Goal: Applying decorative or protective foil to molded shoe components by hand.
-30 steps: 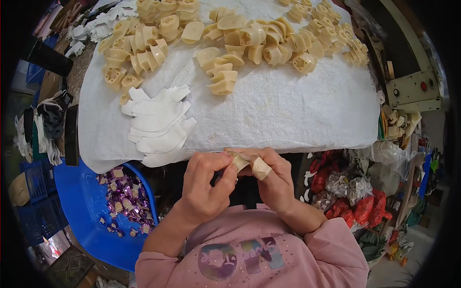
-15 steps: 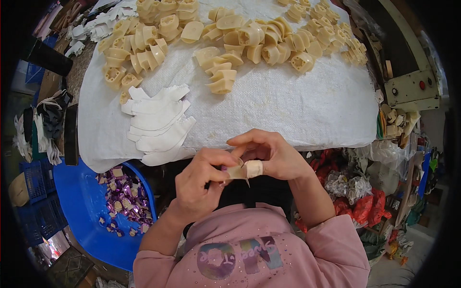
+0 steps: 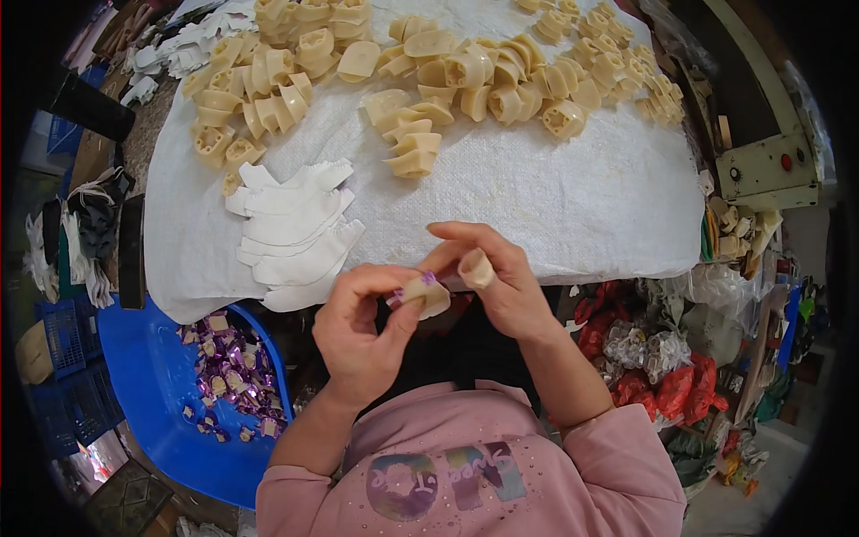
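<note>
My left hand (image 3: 362, 327) pinches a small cream piece with shiny purple bits at its edge (image 3: 427, 298) between thumb and fingers. It looks like a shoe heel partly covered in purple foil, but the fingers hide much of it. Close by on the right is my right hand (image 3: 512, 291), its index finger stretched out and its thumb apart. A cream cover or wrap (image 3: 476, 268) sits on that thumb. Behind the piece, some right fingertips are partly hidden, so whether they touch it is unclear. Both hands are just in front of the table's near edge.
Piled cream heel-shaped pieces (image 3: 470, 67) line the far side of the white-covered table (image 3: 555, 197). White flat cut pieces (image 3: 295, 233) overlap at its left. A blue basin (image 3: 161, 403) at lower left holds purple foil-covered pieces (image 3: 237, 371). Red plastic bags (image 3: 684, 389) lie at right.
The hands have drawn apart slightly. My left hand has turned the piece so its cream face and purple edge show. My right thumb has come off it and points upward.
</note>
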Motion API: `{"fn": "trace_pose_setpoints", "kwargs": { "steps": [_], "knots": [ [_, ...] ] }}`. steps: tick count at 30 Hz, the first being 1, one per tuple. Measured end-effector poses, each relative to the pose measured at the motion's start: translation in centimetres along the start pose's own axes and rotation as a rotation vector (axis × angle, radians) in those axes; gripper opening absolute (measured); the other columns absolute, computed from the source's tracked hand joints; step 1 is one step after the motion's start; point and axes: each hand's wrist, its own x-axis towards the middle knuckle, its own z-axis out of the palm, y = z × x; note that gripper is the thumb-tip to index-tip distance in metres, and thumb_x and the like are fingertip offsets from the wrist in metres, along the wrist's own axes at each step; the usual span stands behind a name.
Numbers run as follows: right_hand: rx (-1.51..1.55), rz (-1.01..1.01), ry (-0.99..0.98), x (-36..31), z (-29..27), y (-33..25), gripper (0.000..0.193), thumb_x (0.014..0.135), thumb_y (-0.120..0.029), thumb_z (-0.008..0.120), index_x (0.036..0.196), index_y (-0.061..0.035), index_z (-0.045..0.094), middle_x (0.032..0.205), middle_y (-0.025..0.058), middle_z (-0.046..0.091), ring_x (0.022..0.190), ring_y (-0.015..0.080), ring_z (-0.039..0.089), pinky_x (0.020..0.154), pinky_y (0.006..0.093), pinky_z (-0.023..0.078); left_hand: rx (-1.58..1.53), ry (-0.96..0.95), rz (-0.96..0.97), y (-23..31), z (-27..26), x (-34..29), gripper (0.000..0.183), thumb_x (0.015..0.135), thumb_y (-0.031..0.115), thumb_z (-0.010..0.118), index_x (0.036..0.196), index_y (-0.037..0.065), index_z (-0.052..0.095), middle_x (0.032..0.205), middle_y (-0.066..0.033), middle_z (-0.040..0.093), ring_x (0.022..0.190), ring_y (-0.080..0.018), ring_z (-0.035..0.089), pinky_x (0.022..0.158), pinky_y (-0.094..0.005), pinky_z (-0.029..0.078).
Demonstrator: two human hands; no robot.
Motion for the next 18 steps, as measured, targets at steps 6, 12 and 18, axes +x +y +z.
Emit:
{"fn": "trace_pose_setpoints", "kwargs": {
  "steps": [6, 12, 18],
  "knots": [
    [-0.206, -0.29, 0.01, 0.0, 0.5, 0.2, 0.014, 0.085, -0.008, 0.059, 0.099, -0.0065, 0.055, 0.099, 0.007, 0.053, 0.097, 0.0237, 0.046, 0.087, 0.0334, 0.038, -0.142, 0.046, -0.149, -0.5, 0.3, 0.0, 0.011, 0.084, -0.002, 0.064, 0.092, -0.006, 0.057, 0.099, -0.0161, 0.063, 0.089, -0.0147, 0.061, 0.081, -0.0282, 0.051],
    [-0.205, -0.231, 0.072, 0.1, 0.8, 0.6, 0.017, 0.078, -0.003, 0.06, 0.095, -0.0068, 0.055, 0.098, 0.0078, 0.052, 0.092, 0.0256, 0.045, 0.086, 0.0347, 0.036, -0.205, 0.057, -0.192, -0.9, 0.4, 0.2, 0.012, 0.084, -0.002, 0.065, 0.092, -0.006, 0.058, 0.099, -0.0158, 0.064, 0.088, -0.0135, 0.061, 0.079, -0.0265, 0.051],
    [-0.624, -0.476, 0.098, 0.2, 0.7, -0.4, 0.012, 0.078, -0.005, 0.062, 0.087, -0.0088, 0.055, 0.093, 0.0056, 0.055, 0.093, 0.0244, 0.045, 0.087, 0.0352, 0.035, -0.033, -0.01, -0.185, -0.5, 0.5, -0.2, 0.015, 0.085, 0.008, 0.067, 0.09, -0.003, 0.058, 0.101, -0.0151, 0.061, 0.084, -0.014, 0.059, 0.074, -0.0242, 0.05]
  ]
}}
